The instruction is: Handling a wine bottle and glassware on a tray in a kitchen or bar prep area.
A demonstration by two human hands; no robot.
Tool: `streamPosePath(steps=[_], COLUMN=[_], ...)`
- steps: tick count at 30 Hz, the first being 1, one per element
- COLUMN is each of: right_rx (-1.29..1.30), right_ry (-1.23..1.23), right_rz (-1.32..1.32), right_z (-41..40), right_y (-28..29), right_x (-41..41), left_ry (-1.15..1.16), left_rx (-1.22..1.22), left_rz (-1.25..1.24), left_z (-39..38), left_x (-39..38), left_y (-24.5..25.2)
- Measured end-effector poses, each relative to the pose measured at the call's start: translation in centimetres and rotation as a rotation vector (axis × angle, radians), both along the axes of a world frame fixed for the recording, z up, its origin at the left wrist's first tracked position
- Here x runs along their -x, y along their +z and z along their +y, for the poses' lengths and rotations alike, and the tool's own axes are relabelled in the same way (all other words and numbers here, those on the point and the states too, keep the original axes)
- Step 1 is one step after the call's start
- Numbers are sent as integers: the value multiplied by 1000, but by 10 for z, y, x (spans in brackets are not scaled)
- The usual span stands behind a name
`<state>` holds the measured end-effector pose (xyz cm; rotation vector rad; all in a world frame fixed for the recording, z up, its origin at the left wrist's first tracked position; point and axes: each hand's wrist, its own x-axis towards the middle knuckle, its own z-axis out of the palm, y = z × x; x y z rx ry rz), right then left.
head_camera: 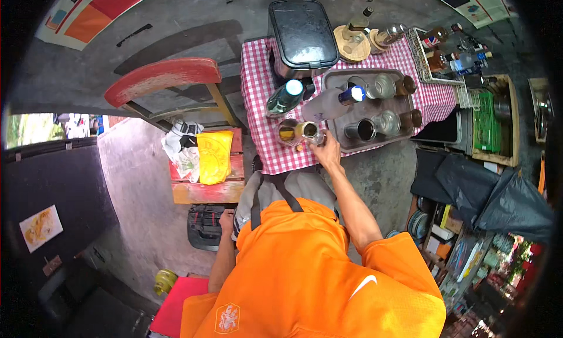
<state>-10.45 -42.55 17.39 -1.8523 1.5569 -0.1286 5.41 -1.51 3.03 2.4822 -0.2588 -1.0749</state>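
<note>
My right hand (327,151) is at the near edge of the table, its fingers closed around a small clear glass (317,138). Directly beside it stands a yellowish glass vessel with a dark opening (309,129); whether the two touch is unclear. Left of these is a glass of amber drink (288,133). A frosted bottle with a blue-and-white cap (325,105) and a dark bottle with a pale cap (285,98) rise behind. My left hand (227,222) hangs low by my leg, against or near a black bag (203,228); its fingers are mostly hidden.
A brown tray (367,113) carries several glasses on the checked tablecloth (259,82). Behind stands a lidded black bin (303,34), with a wire basket of bottles (435,56) farther right. A red wooden chair (206,192) at left holds a yellow bag (214,157).
</note>
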Motion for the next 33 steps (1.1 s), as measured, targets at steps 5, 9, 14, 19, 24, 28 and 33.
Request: streamPosePath(steps=[5,9,14,19,24,28,33], right_rx=[78,193,436,591,635,444,294], right_ry=[-88,-265,-13,-32,-77,-138,8], right_rz=[142,-291,-620,-652,-828,-1043,-1352], right_z=[26,52,56,43,37,44,54], right_y=[18,54,81,72,63,81,128], right_x=[1,-4,-49,-91,-99,-96,-43], left_ry=[-75,20,60,192,-169,98,71], left_rx=[29,-59,20,174,214,261,171], left_rz=[42,92,133,186,-137,8,-8], left_z=[-13,-1,-3,-21,-21,22,5], left_x=[-45,-84,-108,-87,-48,-31,-32], left_y=[32,18,8,16,13,-35,62])
